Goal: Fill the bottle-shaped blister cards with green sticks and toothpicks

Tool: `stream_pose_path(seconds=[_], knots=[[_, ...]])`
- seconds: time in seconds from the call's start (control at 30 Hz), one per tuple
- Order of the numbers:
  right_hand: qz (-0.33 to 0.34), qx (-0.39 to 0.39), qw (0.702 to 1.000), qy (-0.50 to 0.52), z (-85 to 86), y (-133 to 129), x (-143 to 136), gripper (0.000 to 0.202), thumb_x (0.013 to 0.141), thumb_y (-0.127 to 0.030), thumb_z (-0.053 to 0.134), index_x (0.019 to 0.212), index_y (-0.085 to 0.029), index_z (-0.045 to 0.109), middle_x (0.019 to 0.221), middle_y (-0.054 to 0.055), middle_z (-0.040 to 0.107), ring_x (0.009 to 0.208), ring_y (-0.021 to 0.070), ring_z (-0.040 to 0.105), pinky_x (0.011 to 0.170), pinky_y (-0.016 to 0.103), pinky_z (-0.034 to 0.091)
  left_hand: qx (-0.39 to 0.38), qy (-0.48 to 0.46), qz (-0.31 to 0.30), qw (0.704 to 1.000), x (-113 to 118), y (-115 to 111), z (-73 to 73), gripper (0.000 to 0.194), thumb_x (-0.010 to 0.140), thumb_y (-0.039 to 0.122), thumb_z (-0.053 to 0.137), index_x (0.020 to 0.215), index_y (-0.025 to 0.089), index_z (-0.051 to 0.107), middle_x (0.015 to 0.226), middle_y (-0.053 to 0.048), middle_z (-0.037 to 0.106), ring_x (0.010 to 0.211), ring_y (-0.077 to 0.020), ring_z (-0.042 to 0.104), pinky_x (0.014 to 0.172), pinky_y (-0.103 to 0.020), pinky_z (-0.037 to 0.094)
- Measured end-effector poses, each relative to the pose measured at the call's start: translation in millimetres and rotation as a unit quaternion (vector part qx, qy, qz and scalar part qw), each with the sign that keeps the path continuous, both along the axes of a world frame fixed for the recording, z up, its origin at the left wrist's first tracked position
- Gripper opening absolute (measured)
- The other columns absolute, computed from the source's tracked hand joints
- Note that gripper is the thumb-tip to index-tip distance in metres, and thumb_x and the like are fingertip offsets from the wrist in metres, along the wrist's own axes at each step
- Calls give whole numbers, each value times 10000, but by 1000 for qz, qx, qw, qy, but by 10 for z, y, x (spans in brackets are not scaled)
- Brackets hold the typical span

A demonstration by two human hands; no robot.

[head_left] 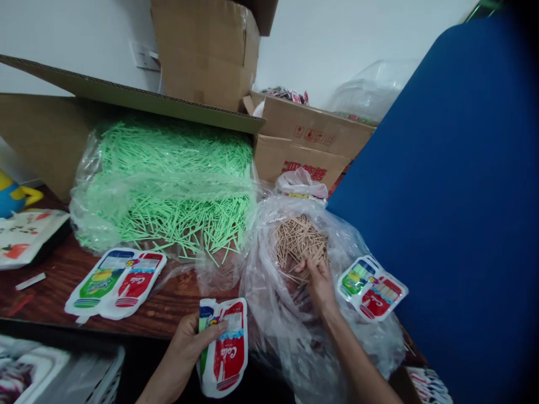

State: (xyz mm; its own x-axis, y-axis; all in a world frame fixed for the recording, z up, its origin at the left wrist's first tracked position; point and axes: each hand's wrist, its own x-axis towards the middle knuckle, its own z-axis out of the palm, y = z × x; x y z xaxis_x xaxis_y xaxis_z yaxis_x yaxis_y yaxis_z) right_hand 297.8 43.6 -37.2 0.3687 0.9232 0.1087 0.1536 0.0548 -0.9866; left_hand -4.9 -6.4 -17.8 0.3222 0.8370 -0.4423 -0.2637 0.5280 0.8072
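My left hand (187,345) grips a plastic candy pouch (229,348) printed with a red Cola bottle, thumb across its front; part of its green side is hidden. My right hand (318,280) reaches into a clear plastic bag (269,297), its fingers curled together at the near edge of a heap of thin brown sticks (301,238). The fingertips are partly hidden among the sticks. Just right of that hand, a second Cola and Sprite pouch (373,289) lies on the plastic. Another such pouch (115,283) lies flat on the wooden table at the left.
An opened cardboard box (37,129) holds a clear bag of green sticks (181,174) spilling toward the front. More cartons (202,50) stand behind. A blue panel (458,185) closes off the right side. At the lower left is a white crate (96,373).
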Motion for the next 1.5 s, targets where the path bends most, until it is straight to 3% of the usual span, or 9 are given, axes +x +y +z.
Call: stream_pose_path(seconds=[0.27,0.5,0.63,0.73,0.87,1.0,1.17,1.3,1.5], knots=[[28,-33,998,-40,-292,-193,-189,232,851,-460,536,859,-233,588,756,-3,602,682,173,544,663,289,444,-3,-2,4,1000,18,4,-25,155,708,288,773,713,141,723,621,-17,748,533,-151,644,541,-214,500],[21,-18,993,-116,-84,-72,53,278,897,-465,418,915,-239,580,825,17,623,820,199,582,803,334,454,-3,-10,-2,1000,23,23,-11,143,701,271,782,735,142,729,648,-19,760,547,-152,652,548,-211,500],[75,-38,975,-207,29,10,162,180,841,-388,527,790,-235,608,847,38,653,825,226,583,814,354,437,-9,-1,7,1000,36,20,-1,156,700,286,783,729,145,723,637,-11,756,543,-151,651,546,-210,502],[112,-55,957,-261,33,20,92,58,775,-266,585,761,-227,627,892,72,672,882,262,589,843,370,410,-1,1,0,1000,38,7,1,160,708,287,776,719,139,718,626,-14,750,530,-148,645,537,-209,496],[119,-61,950,-282,-25,16,-70,129,764,-167,542,828,-218,642,995,114,665,1020,294,561,922,388,366,6,2,-4,1000,22,4,-7,173,718,306,765,706,140,718,634,-20,754,529,-154,647,531,-211,492],[96,-49,964,-243,-48,72,-8,106,807,-276,545,831,-228,636,973,94,657,1011,278,560,919,399,389,-7,5,11,1000,4,11,-10,168,698,303,782,705,147,723,627,-15,753,536,-154,651,539,-212,498],[31,-21,993,-109,25,71,180,295,854,-504,474,852,-237,600,770,47,638,763,230,598,729,386,485,-9,-8,5,1000,3,1,-27,151,703,283,780,722,141,732,648,-22,764,552,-154,659,555,-211,505],[1,12,1000,3,-8,-36,10,329,868,-544,434,998,-264,546,819,24,634,754,203,618,671,346,498,-6,-4,5,1000,25,1,-42,153,698,285,782,712,143,727,639,-22,759,548,-156,656,551,-213,497],[27,-12,998,61,-231,-170,-297,263,808,-507,575,869,-251,571,782,-1,657,681,182,597,650,307,482,-6,6,11,1000,-5,0,-49,158,696,294,782,740,152,728,669,-21,768,565,-168,666,568,-230,511]])
